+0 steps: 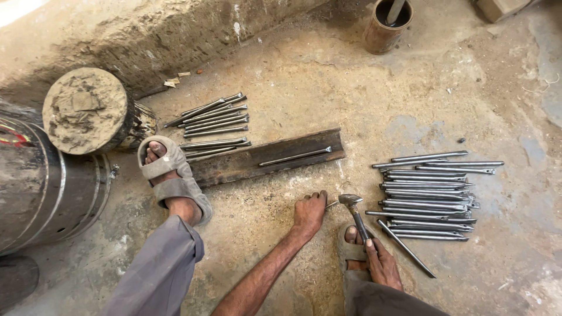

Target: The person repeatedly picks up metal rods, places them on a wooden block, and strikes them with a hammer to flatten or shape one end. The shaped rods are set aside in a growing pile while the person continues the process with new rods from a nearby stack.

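A long flat steel bar (pixel 266 158) lies on the floor; one metal rod (pixel 295 156) rests on it, a rod pile (pixel 430 196) right of it, another (pixel 212 117) behind it.

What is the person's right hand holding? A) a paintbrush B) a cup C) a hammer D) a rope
C: the right hand grips the handle of a small hammer, whose metal head sits by the left hand on the floor.

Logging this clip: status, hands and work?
Left hand pins a small rod to the floor. Right hand grips hammer beside it. Rod pile close right.
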Demonstrator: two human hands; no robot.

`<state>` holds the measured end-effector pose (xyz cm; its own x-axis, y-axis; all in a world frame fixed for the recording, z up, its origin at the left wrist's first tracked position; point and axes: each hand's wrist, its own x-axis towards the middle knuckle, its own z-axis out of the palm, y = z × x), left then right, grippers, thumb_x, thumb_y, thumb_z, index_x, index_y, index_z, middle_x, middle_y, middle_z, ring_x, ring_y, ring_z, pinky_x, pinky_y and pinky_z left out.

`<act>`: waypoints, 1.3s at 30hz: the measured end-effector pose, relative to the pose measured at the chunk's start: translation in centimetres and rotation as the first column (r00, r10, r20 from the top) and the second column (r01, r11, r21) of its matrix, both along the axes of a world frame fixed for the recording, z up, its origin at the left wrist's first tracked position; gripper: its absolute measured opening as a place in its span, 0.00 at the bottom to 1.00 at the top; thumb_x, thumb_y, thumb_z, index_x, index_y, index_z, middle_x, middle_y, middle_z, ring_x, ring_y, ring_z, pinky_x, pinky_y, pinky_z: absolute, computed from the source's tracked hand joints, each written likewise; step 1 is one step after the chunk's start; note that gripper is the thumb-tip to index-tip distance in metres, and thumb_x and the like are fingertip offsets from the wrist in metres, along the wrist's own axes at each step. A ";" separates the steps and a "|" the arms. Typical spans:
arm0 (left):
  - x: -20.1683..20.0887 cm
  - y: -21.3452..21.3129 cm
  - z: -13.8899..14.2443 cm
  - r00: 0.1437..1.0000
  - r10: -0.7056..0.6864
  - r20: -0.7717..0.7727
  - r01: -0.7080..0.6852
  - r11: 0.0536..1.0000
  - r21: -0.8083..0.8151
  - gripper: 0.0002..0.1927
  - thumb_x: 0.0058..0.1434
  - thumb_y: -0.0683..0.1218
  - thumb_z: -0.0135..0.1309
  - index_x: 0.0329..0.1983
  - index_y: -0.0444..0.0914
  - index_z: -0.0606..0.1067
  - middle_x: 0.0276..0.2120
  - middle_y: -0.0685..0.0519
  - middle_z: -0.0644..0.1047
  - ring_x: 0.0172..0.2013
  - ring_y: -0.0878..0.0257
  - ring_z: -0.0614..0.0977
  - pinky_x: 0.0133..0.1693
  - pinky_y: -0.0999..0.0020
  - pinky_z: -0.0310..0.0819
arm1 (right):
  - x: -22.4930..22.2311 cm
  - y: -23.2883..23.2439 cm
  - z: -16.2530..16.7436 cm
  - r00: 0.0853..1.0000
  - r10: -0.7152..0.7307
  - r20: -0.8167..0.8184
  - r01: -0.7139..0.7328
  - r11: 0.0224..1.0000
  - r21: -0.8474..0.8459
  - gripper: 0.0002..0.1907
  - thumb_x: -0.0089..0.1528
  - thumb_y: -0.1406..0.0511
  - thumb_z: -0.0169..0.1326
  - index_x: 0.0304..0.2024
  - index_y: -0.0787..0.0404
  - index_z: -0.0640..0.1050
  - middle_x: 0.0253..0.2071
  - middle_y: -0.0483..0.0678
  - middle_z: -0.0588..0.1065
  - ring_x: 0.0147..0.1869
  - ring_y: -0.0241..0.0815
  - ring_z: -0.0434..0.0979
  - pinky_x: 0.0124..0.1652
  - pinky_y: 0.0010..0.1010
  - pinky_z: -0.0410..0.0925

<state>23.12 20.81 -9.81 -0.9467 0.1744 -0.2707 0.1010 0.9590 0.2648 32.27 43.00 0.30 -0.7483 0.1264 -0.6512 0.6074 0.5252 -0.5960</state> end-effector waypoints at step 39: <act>-10.9 -3.8 0.8 0.850 0.188 -0.493 0.117 0.844 0.524 0.50 0.72 0.36 0.48 0.78 0.51 0.25 0.31 0.40 0.80 0.21 0.51 0.81 0.21 0.57 0.79 | 0.4 1.1 -1.1 0.998 0.015 0.061 -0.014 1.000 -0.023 0.28 0.69 0.45 0.39 0.55 0.56 0.76 0.29 0.54 0.75 0.34 0.44 0.72 0.37 0.42 0.67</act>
